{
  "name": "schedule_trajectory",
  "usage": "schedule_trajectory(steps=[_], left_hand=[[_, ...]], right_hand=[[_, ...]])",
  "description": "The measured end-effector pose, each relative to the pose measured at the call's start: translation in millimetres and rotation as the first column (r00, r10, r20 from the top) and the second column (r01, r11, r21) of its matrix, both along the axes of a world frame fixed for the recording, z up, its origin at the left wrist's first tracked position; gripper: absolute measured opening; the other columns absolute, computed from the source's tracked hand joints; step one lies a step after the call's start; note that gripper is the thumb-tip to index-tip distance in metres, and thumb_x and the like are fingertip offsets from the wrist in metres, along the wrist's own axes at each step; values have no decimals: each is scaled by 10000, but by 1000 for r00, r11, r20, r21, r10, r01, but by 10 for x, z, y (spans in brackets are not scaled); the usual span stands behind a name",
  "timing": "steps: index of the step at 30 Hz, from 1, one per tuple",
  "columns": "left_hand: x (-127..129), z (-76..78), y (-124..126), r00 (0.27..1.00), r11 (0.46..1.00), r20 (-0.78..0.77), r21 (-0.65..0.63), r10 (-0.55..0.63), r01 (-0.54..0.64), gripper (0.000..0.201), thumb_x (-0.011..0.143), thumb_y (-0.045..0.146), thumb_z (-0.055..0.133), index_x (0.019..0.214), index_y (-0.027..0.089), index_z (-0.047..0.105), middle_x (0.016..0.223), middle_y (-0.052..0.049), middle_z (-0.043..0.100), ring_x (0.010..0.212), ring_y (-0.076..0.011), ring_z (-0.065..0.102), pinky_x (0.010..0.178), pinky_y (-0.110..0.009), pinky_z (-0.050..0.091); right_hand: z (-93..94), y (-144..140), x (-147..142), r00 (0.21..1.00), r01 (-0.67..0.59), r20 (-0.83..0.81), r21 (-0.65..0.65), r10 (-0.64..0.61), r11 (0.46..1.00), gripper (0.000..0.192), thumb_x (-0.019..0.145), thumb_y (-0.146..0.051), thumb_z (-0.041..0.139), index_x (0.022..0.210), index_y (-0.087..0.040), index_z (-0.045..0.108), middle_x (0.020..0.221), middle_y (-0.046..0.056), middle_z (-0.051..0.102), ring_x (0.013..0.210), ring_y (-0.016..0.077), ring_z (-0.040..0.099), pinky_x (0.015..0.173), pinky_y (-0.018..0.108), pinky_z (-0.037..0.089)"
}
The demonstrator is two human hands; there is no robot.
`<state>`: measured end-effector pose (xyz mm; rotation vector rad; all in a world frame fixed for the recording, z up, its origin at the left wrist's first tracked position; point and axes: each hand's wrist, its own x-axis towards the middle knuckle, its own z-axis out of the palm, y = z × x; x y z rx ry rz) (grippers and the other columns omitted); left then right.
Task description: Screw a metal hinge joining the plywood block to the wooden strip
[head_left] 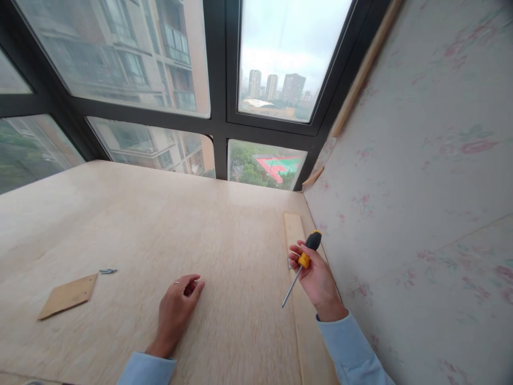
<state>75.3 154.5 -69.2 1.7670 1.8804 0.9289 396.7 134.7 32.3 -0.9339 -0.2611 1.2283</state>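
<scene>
— Screwdriver (pixel 301 264) location?
— Sitting in the right hand (pixel 316 278), fingers wrapping the yellow-and-black handle, metal shaft pointing down and left toward the plywood board (pixel 160 224). Hand's hovering over the wooden strip (pixel 294 230) running along the floral wall (pixel 420 187).
— Left hand (pixel 176 310)?
— Grasping nothing — palm lying down on the board, fingers loosely curling, a ring showing on one finger.
— Anything else lying around?
— Small flat wood piece (pixel 69 295) resting far left on the board, screws (pixel 107 271) sitting just beside its upper corner. Windows (pixel 180 64) looking out on buildings behind.
</scene>
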Motion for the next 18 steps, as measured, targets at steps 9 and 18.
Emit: schedule_trajectory(steps=[9, 18], left_hand=[[-22, -10, -92, 996, 996, 94, 88, -8, 0, 384, 767, 536, 554, 866, 198, 706, 772, -75, 699, 703, -233, 648, 683, -362, 533], [-39, -9, -108, 980, 998, 197, 67, -25, 12, 367, 763, 508, 567, 875, 190, 712, 785, -75, 699, 698, -229, 646, 690, -369, 540]], right_hand=[[6, -38, 18, 989, -133, 71, 4, 133, 991, 293, 670, -186, 840, 902, -135, 669, 906, 109, 761, 722, 197, 737, 638, 273, 622], [115, -154, 240, 876, -75, 470, -85, 107, 994, 421, 609, -256, 878, 952, -132, 668, 989, 99, 742, 727, 214, 739, 642, 303, 623]])
